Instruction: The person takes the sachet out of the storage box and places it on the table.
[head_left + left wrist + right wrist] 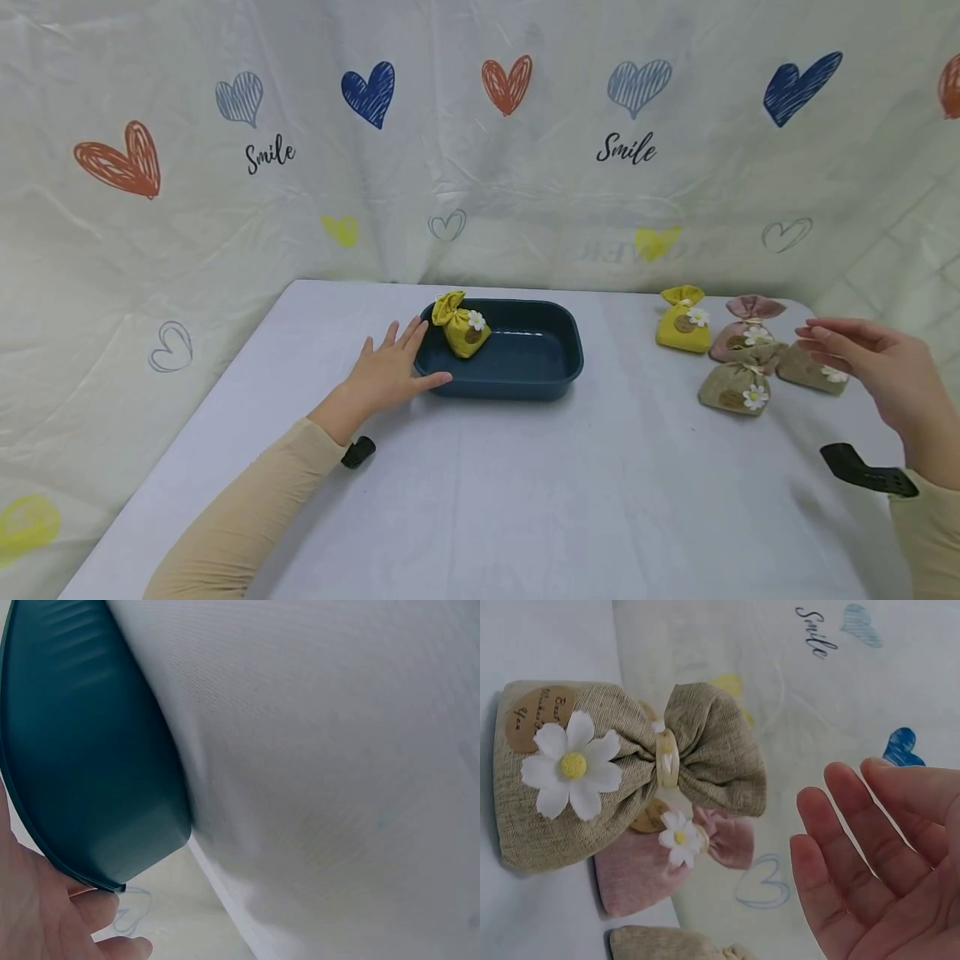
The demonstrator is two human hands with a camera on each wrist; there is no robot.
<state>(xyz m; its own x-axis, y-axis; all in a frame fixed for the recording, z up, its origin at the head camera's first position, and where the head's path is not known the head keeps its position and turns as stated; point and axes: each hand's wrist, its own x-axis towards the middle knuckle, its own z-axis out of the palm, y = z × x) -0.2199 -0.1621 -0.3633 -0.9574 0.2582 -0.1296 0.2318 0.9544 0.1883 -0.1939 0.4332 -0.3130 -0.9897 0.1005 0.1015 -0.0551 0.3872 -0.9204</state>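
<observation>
My left hand [386, 375] rests against the left end of a dark teal rectangular dish [495, 389], fingers spread; in the left wrist view its fingers touch the rim. A yellow drawstring pouch [461, 333] with a white flower leans inside the dish at its left. My right hand [892, 367] hovers at the right beside a group of pouches, its fingers loosely bent and holding nothing. The group has a yellow pouch [681, 329], a pink pouch [738, 335], a khaki pouch [727, 387] in front and another khaki pouch [806, 368], partly hidden, nearest that hand.
A white cloth covers the table [555, 492]. Behind it hangs a pale curtain [525, 175] printed with hearts and "Smile". Black straps circle both wrists.
</observation>
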